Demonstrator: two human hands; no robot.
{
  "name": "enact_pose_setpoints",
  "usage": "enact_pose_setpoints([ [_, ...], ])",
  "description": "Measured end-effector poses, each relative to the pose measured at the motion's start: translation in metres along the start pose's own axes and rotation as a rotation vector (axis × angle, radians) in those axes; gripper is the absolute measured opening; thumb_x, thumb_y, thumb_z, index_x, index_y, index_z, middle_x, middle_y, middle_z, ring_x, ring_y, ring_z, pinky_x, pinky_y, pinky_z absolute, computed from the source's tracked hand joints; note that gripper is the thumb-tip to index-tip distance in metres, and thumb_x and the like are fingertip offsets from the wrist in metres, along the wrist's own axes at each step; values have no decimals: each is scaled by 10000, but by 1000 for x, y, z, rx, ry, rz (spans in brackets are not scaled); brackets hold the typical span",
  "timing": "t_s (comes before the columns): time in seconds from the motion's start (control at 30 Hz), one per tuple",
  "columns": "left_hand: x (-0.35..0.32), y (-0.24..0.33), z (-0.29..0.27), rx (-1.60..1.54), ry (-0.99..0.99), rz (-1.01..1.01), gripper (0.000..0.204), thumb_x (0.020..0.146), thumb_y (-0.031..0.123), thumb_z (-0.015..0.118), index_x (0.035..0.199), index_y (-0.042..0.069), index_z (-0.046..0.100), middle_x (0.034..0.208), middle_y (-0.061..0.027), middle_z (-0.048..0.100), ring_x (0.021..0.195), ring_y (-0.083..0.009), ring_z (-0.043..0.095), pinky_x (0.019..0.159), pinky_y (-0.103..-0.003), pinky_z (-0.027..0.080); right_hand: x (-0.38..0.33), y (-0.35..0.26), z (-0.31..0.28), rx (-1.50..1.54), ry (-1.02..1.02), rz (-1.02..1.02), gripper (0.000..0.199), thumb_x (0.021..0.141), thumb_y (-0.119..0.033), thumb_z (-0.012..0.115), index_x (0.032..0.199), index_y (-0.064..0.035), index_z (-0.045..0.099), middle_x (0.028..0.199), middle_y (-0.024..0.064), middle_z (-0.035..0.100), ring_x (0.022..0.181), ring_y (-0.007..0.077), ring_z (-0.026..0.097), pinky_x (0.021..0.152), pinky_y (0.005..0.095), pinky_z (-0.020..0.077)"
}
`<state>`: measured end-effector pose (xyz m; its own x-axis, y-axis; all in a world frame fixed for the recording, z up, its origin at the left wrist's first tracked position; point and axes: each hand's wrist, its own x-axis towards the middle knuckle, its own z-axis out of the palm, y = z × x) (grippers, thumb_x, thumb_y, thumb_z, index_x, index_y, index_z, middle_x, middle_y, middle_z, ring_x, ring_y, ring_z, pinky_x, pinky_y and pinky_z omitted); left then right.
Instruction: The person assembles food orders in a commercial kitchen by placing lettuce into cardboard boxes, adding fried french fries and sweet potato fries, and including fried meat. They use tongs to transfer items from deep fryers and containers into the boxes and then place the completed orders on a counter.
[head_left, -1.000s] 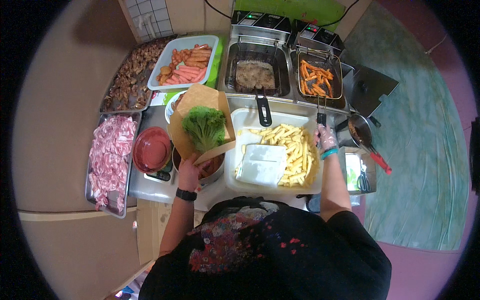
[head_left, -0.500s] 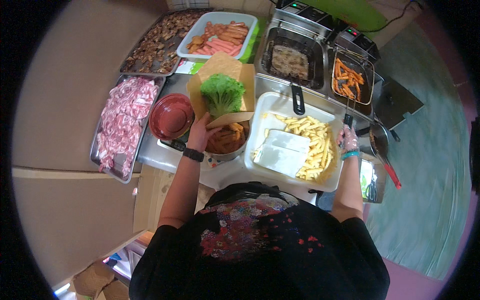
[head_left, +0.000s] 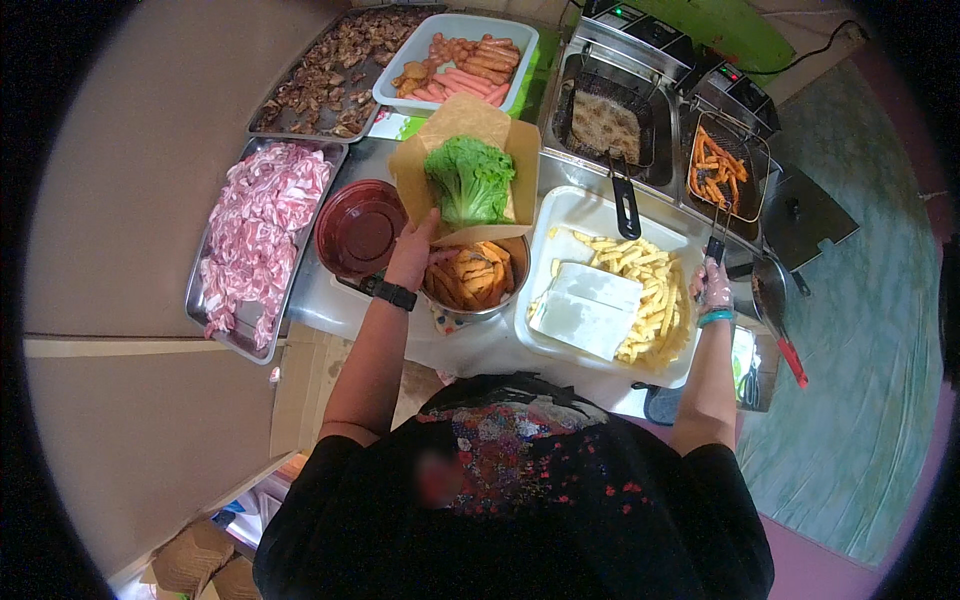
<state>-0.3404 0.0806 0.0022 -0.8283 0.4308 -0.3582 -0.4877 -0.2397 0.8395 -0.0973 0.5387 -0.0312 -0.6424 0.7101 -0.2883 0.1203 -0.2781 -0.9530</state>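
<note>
My left hand [head_left: 412,255] pinches the near edge of an open brown paper takeout box [head_left: 522,150], its thumb partly hidden. A green lettuce leaf [head_left: 468,178] lies inside the box. Just below the box stands a metal pot [head_left: 472,316] with golden-brown fried strips [head_left: 478,275]. My right hand [head_left: 711,287], in a clear plastic glove, is closed on the black handle of a wire fryer basket [head_left: 771,168]. Orange-brown fried sticks [head_left: 717,172] lie in that basket, which sits over the right-hand fryer well.
A white tub [head_left: 541,210] with pale fries and a white flat container stands between my arms. Behind it, the left fryer [head_left: 605,120] bubbles around a second basket. Left are a red-brown bowl [head_left: 360,228], raw sliced meat [head_left: 265,220], cooked meat [head_left: 335,75] and sausages [head_left: 470,65]. A red-handled pan [head_left: 768,290] stands right.
The whole view has shifted, so things appear farther right. The box's near flap no longer covers the pot's far part, and more fried strips show. Both hands keep their holds.
</note>
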Motion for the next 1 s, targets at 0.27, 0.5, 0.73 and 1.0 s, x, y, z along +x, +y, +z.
enact_pose_setpoints([
  [0.27,-12,17,2,435,49,-24,441,850,377,506,1155,65,448,1039,-81,526,910,-179,545,569,-303,541,-1,-2,4,11,44,4,252,876,-247,470,1097,-126,460,603,-14,416,414,90,360,388,249,330],
  [0.5,-52,13,10,1184,432,888,268,814,196,560,994,4,510,891,-119,540,790,-218,532,660,-314,456,-10,-5,12,157,38,-34,219,862,-222,498,1040,-95,483,602,-2,435,420,104,389,364,256,346],
  [0.73,-102,-57,137,1146,-234,732,228,742,67,586,964,26,547,976,-134,542,922,-314,510,808,-362,418,-4,3,2,181,-159,-58,256,872,-220,488,1060,-56,431,626,27,456,457,125,411,412,278,383],
  [1.0,-42,-127,180,1478,-634,760,173,743,104,571,910,61,561,936,-136,545,904,-310,501,808,-398,395,-5,-14,-13,236,-169,37,129,869,-176,494,911,-63,448,618,36,468,464,127,426,412,281,373],
])
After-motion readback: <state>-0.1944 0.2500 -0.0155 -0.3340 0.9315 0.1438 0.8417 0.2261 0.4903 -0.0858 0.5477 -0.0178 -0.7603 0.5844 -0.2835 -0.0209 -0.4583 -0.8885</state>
